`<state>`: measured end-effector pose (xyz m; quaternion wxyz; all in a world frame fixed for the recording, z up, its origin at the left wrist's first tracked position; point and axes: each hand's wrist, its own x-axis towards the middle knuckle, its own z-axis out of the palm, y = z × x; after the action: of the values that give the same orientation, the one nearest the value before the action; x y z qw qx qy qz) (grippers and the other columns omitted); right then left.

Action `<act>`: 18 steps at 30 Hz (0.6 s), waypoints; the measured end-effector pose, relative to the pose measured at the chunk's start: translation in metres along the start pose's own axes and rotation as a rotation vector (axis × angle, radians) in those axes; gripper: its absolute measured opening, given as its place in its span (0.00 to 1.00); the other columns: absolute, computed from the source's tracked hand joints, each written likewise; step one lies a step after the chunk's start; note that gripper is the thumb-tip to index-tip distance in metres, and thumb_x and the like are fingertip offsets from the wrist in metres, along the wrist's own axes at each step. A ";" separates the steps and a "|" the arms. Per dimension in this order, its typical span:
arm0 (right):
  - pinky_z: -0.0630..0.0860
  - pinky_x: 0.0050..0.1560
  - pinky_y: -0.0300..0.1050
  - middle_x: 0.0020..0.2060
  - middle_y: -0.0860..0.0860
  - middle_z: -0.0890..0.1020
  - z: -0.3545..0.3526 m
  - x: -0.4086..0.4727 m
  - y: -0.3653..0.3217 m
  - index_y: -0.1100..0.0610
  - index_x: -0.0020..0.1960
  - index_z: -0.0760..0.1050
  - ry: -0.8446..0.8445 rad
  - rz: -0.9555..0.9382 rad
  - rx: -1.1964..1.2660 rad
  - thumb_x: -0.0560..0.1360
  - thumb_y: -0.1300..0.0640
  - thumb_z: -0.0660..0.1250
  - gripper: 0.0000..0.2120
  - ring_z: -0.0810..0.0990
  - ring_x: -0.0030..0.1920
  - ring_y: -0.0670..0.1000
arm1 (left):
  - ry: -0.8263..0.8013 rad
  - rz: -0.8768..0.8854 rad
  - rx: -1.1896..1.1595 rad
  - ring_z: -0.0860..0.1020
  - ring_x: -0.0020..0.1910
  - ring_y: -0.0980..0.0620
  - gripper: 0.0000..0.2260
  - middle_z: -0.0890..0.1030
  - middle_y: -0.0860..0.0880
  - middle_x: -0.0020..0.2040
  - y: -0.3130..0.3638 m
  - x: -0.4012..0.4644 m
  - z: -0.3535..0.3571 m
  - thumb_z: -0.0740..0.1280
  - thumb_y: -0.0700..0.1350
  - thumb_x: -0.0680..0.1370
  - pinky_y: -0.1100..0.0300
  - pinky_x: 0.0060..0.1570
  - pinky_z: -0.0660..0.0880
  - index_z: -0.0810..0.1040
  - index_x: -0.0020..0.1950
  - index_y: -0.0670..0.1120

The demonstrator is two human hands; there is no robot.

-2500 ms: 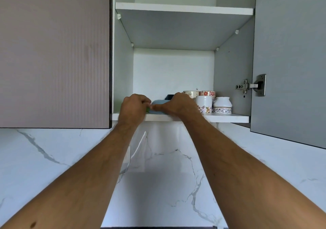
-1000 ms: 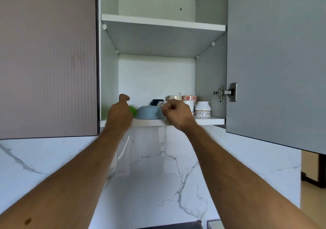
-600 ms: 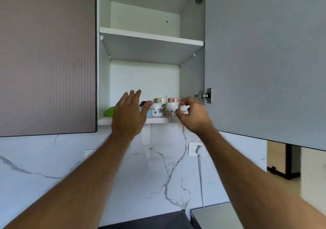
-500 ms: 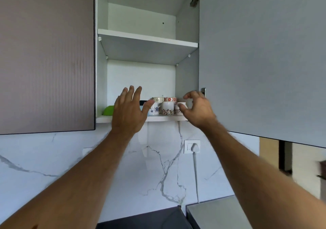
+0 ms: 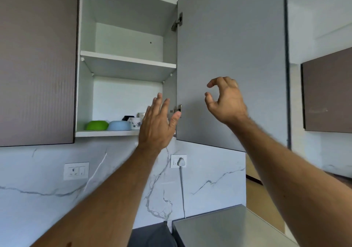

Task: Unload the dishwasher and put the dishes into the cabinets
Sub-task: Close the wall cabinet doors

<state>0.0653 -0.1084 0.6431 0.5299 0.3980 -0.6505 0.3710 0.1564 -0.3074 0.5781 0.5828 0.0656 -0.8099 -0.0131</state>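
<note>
The wall cabinet stands open, its grey door (image 5: 230,60) swung out to the right. On the bottom shelf (image 5: 106,133) a green bowl (image 5: 96,125) and a light blue bowl (image 5: 119,125) sit upside down side by side. Behind them are a dark cup (image 5: 128,117) and a flowered mug (image 5: 135,123), partly hidden by my left hand (image 5: 158,121). That hand is raised in front of the shelf's right end, fingers straight, holding nothing. My right hand (image 5: 225,100) hangs in front of the door's inner face, fingers loosely curled, empty.
The upper shelf (image 5: 127,59) holds nothing I can see. A closed brown cabinet door (image 5: 36,60) is on the left. Two wall sockets (image 5: 76,170) (image 5: 178,160) sit on the marble backsplash, one with a white plug. A grey appliance top (image 5: 228,225) lies below right.
Both hands have come away from the shelf and moved right; the right hand now sits in front of the door. The view swung right, uncovering both bowls.
</note>
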 end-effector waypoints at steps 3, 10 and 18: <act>0.72 0.57 0.49 0.54 0.55 0.78 -0.032 -0.010 0.011 0.57 0.55 0.77 0.139 -0.032 -0.028 0.72 0.56 0.65 0.13 0.71 0.60 0.57 | -0.021 -0.006 -0.034 0.51 0.79 0.52 0.36 0.50 0.50 0.81 0.050 0.001 0.002 0.45 0.67 0.79 0.54 0.75 0.53 0.56 0.80 0.45; 0.69 0.64 0.58 0.57 0.57 0.76 -0.097 -0.046 0.043 0.58 0.53 0.78 0.248 -0.083 -0.137 0.64 0.69 0.62 0.19 0.70 0.65 0.62 | -0.029 0.060 0.108 0.52 0.79 0.49 0.37 0.55 0.45 0.80 0.137 -0.022 0.011 0.44 0.65 0.79 0.56 0.75 0.50 0.57 0.79 0.41; 0.74 0.48 0.46 0.76 0.50 0.52 -0.113 -0.094 0.064 0.51 0.63 0.71 -0.056 0.238 0.094 0.70 0.75 0.60 0.28 0.66 0.71 0.58 | -0.073 0.117 0.261 0.55 0.78 0.46 0.33 0.59 0.43 0.79 0.183 -0.057 0.006 0.47 0.62 0.81 0.56 0.75 0.50 0.60 0.78 0.40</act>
<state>0.0632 0.0313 0.5654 0.4447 0.3522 -0.6896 0.4501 0.1520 -0.1196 0.5404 0.5393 0.0931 -0.8277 0.1239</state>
